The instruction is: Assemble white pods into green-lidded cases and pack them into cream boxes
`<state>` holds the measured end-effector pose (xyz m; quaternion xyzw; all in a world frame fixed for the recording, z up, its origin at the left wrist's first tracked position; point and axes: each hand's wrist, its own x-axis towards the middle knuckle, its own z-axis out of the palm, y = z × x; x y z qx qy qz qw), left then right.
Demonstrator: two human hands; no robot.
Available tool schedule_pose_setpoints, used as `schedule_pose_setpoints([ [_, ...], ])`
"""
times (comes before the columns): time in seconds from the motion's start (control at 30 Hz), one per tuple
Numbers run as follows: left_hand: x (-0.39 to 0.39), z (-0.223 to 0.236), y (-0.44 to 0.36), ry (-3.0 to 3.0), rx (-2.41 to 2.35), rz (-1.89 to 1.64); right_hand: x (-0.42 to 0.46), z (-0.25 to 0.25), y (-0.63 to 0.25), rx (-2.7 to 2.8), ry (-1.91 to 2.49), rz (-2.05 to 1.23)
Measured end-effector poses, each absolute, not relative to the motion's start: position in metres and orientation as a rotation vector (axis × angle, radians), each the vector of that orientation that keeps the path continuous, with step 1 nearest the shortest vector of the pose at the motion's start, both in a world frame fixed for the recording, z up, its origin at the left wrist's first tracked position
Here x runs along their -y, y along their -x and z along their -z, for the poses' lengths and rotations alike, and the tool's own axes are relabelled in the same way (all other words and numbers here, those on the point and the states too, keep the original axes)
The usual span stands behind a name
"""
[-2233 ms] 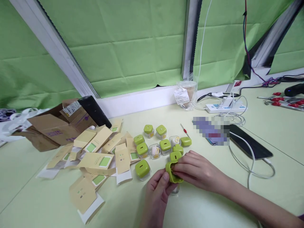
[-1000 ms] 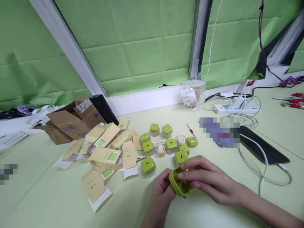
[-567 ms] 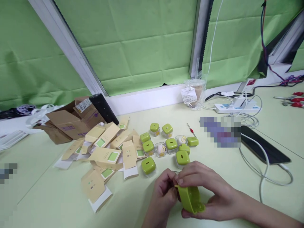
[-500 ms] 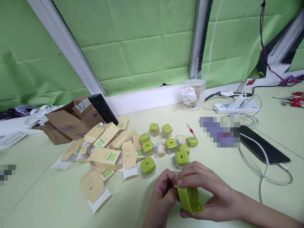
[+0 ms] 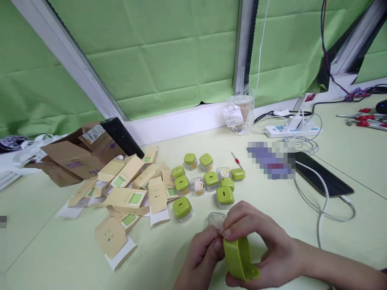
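My right hand [image 5: 266, 245] holds a hollow olive-green plastic lid [image 5: 237, 257], tilted on edge with its open inside facing right. Thumb and fingers grip it from opposite ends. Close against the lid's upper left edge, my left hand [image 5: 204, 253] has its fingers curled in a pinch; what lies between them is hidden. Just beyond the left fingertips a clear plastic case [image 5: 217, 218] shows in part, and I cannot tell whether the hand touches it. Several small clear cases with green lids, such as this lidded case [image 5: 182, 208], stand beyond my hands.
Opened cardboard packets [image 5: 127, 201] lie piled at the left, before a brown carton [image 5: 75, 157] and a black cylinder [image 5: 122, 137]. A red-collared thin tool [image 5: 237, 160] lies behind the cases. At right are a phone [image 5: 323, 173] on a white cable and a power strip [image 5: 292, 129].
The view has shifted, so the table's things appear further left. The clear case beyond my left fingers has come into sight. Both hands stay at the green lid.
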<state>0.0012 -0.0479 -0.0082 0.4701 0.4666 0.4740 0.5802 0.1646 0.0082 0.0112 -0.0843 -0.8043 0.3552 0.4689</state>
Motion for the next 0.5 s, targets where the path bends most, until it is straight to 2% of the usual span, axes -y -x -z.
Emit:
schedule_pose_setpoints([
  [0.2, 0.041, 0.014, 0.004, -1.095, -0.999, -1.071, -0.009, -0.012, -0.168, 1.987, 0.213, -0.877],
  [0.5, 0.055, 0.000, -0.003, -0.794, -0.986, -1.362, -0.020, -0.023, -0.155, 2.192, 0.367, -0.814],
])
